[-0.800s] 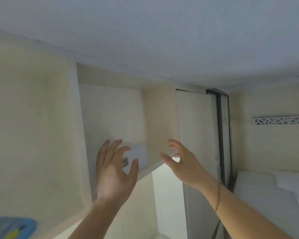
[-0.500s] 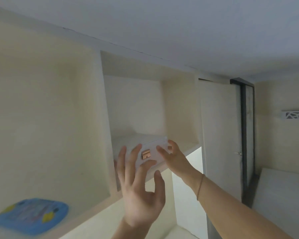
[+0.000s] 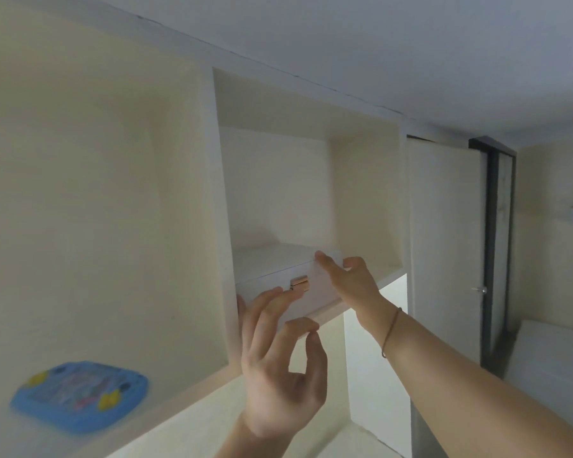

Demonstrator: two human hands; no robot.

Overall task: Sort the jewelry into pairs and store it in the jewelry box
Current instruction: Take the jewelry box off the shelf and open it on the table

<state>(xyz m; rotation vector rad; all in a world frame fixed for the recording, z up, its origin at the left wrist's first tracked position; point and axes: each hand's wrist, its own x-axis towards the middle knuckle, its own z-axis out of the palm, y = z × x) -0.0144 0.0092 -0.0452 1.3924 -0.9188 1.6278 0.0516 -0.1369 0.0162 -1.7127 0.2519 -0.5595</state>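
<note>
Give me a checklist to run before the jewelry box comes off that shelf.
1. Lid closed: the jewelry box shows a closed seam with its copper clasp across it: ok.
2. Right hand placed: it lies on the box's right end, fingertips over the top edge: ok.
3. Left hand placed: fingers reach the front left face; whether they grip cannot tell.
4. Box supported: it rests on the shelf, front at the ledge: ok.
5. Nothing on top of the lid: ok.
6. Contents secure inside: cannot tell.
</note>
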